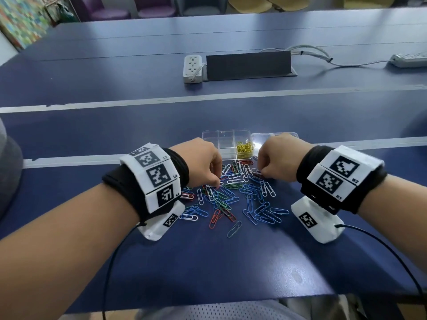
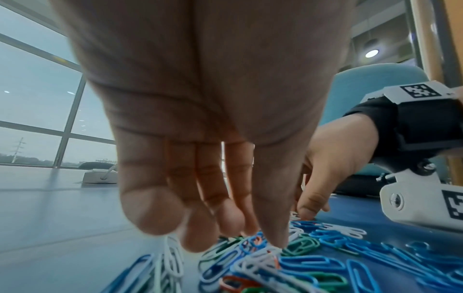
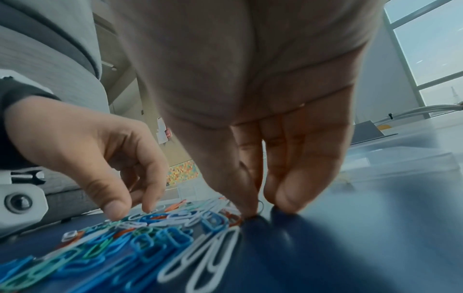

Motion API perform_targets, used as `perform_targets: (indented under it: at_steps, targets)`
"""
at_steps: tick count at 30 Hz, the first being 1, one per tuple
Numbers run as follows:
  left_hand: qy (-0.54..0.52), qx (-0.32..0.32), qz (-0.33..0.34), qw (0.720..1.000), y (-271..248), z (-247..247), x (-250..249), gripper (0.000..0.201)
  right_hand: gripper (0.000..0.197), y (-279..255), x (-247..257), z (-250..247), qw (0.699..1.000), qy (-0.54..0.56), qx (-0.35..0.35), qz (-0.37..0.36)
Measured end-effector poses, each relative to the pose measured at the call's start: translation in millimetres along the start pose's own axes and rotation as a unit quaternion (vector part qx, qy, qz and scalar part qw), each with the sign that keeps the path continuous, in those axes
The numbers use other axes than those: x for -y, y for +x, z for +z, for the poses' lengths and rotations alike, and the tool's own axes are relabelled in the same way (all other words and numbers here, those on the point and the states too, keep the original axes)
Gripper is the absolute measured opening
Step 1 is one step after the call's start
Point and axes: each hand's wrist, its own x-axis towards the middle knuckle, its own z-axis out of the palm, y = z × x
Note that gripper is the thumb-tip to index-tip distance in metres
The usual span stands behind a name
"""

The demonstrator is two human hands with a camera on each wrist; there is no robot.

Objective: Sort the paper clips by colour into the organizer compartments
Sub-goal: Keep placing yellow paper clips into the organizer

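Note:
A loose pile of paper clips [image 1: 233, 192] in blue, white, green and red lies on the blue table. Behind it stands the clear organizer [image 1: 219, 140], with yellow clips [image 1: 245, 147] in its right compartment. My left hand [image 1: 217, 184] hangs over the pile's left side; its thumb [image 3: 115, 210] and forefinger [image 3: 150, 202] are apart and touch the clips. In the left wrist view the thumb tip [image 2: 275, 241] rests on a white clip [image 2: 260, 257]. My right hand [image 3: 265, 208] presses its fingertips [image 3: 283, 200] down at the pile's far right edge, beside a red clip [image 3: 233, 217]. Whether it pinches a clip is hidden.
The organizer's clear lid [image 1: 275, 137] lies open to its right. Farther back sit a white power strip [image 1: 193, 68], a dark cable hatch [image 1: 248, 64] and a second strip [image 1: 409, 60]. Thin black cables run from both wrist cameras toward the table's near edge.

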Motion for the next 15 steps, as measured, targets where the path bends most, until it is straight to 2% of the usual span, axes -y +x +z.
perform_targets:
  at_steps: [5, 9, 15]
  targets:
    - [0.023, 0.011, -0.003, 1.0, -0.2, 1.6, -2.7, 0.012, 0.005, -7.0, -3.1, -4.2, 1.0, 0.015, -0.004, -0.014]
    - [0.031, 0.014, 0.0, 0.999, -3.2, 2.7, -2.1, 0.007, 0.027, -17.0, -7.5, -8.4, 0.999, 0.02, -0.005, -0.036]
    - [0.024, -0.017, -0.002, 1.0, -6.2, 0.9, 2.4, 0.009, 0.023, -29.1, -12.3, -1.5, 0.999, 0.031, 0.01, -0.012]
